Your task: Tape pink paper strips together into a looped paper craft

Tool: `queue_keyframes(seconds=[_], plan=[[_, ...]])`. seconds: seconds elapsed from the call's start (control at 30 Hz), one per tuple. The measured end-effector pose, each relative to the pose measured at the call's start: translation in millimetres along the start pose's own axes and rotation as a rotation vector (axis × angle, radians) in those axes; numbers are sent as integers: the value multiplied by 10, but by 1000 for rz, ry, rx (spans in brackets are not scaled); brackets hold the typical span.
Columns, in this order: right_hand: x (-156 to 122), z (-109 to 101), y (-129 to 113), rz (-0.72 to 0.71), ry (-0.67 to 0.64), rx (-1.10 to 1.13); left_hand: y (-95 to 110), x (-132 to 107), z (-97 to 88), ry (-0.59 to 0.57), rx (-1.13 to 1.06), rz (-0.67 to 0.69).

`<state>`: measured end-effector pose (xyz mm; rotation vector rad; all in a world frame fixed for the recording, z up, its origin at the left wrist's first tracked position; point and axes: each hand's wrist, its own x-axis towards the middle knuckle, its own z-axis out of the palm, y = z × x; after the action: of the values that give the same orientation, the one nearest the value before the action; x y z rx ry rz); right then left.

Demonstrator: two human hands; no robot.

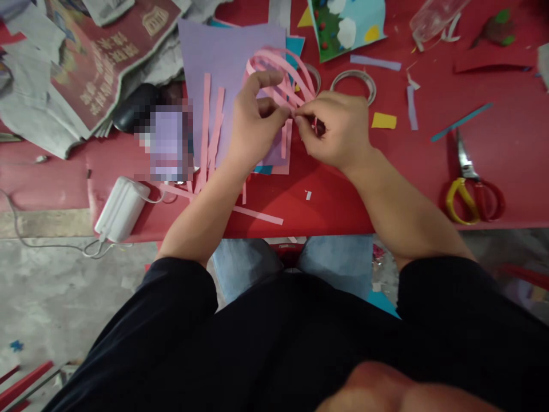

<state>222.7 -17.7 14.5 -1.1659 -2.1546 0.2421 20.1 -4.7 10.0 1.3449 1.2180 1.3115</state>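
Pink strips [281, 71], looped over the purple sheet [227, 51], are pinched at their gathered ends by left hand [257, 123] and right hand [332, 129]; a loosened pinch could let them spring apart.

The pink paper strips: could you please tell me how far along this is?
Done: several pink strips already arch in loops over the purple sheet. In hand: left hand and right hand pinch the loop ends together. Left: loose strips lie flat nearby; scissors lie unused.
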Motion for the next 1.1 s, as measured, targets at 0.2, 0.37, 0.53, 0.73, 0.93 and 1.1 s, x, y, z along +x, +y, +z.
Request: queue_keyframes(seconds=[0.2,0.37,0.53,0.73,0.93,1.1], plan=[[-9,-23,-40,-5,-28,-44,93,-66,-35,-6,-59,52],[-14,-42,-63,7,-65,-38,3,-2,-34,74,-104,62],[12,-75,-78,90,21,46,54,-1,-30,82,-130,41],[81,-1,-60,196,20,284,126,-8,-16,78,-94,15],[95,72,-31,199,29,415,121,-18,-1,31,-31,60],[99,82,-45,222,46,430,135,-29,-54,7,-23,89]])
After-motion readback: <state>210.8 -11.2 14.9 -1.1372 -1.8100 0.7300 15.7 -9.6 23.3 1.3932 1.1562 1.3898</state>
